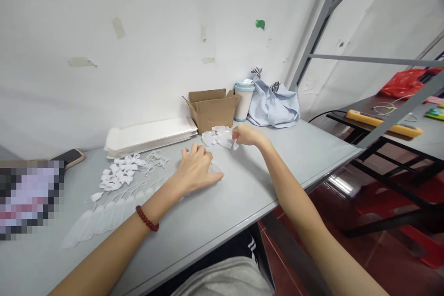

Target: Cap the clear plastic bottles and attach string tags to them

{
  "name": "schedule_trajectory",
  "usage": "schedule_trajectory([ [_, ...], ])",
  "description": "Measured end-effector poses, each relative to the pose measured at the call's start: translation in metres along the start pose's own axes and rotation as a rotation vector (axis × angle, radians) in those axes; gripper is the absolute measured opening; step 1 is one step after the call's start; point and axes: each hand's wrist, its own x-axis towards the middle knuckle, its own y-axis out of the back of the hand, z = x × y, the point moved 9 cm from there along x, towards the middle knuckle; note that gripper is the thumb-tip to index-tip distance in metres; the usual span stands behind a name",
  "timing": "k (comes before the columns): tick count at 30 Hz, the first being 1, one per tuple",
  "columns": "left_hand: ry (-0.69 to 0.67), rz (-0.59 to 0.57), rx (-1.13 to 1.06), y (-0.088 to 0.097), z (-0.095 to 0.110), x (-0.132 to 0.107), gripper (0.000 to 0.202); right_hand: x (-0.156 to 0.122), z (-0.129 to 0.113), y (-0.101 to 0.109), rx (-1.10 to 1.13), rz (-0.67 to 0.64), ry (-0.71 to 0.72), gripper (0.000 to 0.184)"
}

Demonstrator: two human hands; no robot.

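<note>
Picking, I judged: my right hand (244, 135) pinched a white piece (236, 145) beside the pile (215, 136). My left hand (197, 170) showed no clear grip; next needed a clean lift.

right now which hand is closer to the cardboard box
Right. The right hand pinches a white piece just in front of the cardboard box; the left hand rests on the table farther back, toward the person.
</note>
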Motion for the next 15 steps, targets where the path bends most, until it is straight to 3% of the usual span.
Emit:
schedule_trajectory([
  [4, 0.028, 0.031, 0.018, 0.01, -0.021, -0.015, 0.05, -0.002, 0.002, -0.002, -0.045, -0.041, -0.037, 0.033],
  [9, 0.161, 0.133, -0.021, 0.02, -0.097, -0.039, 0.048, -0.004, 0.002, -0.003, -0.067, -0.066, -0.05, 0.036],
  [12, 0.255, 0.225, -0.041, 0.019, -0.145, -0.054, 0.031, -0.002, 0.001, -0.007, -0.07, -0.099, -0.044, 0.038],
  [15, 0.23, 0.317, 0.064, 0.019, -0.159, -0.064, 0.023, -0.001, -0.002, -0.011, -0.075, -0.115, -0.027, 0.035],
])
